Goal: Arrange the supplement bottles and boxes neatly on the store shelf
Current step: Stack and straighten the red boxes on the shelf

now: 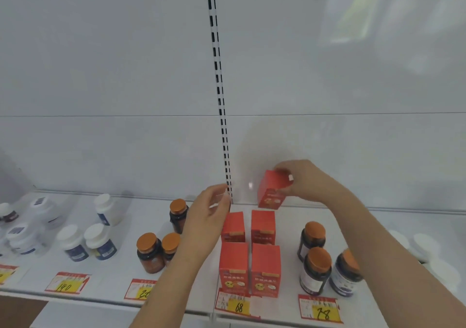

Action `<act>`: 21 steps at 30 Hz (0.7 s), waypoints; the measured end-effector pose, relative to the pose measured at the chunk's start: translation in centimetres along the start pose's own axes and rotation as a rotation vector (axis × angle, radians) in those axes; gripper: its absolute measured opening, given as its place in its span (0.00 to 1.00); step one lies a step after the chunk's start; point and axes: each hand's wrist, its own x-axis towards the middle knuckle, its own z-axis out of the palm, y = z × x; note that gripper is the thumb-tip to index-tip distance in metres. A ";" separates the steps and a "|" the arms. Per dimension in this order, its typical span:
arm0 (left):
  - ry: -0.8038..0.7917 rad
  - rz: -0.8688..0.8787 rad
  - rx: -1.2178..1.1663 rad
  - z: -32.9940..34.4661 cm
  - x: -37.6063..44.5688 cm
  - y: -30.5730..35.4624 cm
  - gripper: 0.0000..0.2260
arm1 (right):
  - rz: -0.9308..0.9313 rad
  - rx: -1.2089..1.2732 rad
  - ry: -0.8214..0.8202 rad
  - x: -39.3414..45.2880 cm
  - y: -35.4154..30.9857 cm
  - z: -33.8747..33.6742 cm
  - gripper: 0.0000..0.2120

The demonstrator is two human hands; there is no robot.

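Four red boxes (249, 252) already stand in a tidy two-by-two block on the shelf (121, 272). The right hand (306, 181) pinches a fifth red box (273, 191), tilted in the air behind them; the left hand (209, 214) hovers spread, holding nothing. The orange-capped bottles (157, 249) look loosely grouped, probably unsorted.

Held red box (273, 188): tilted, raised above shelf (121, 284), behind the others.
Standing red boxes (264, 267): four, upright, two-by-two block.
Orange-capped bottles (315, 269): dark, upright, clustered either side.
White-capped bottles (87, 244): far left.
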 end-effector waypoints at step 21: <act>-0.164 0.047 -0.379 -1.4 -1.0 4.0 0.24 | 0.032 0.925 0.036 -9.5 -4.3 -0.4 0.33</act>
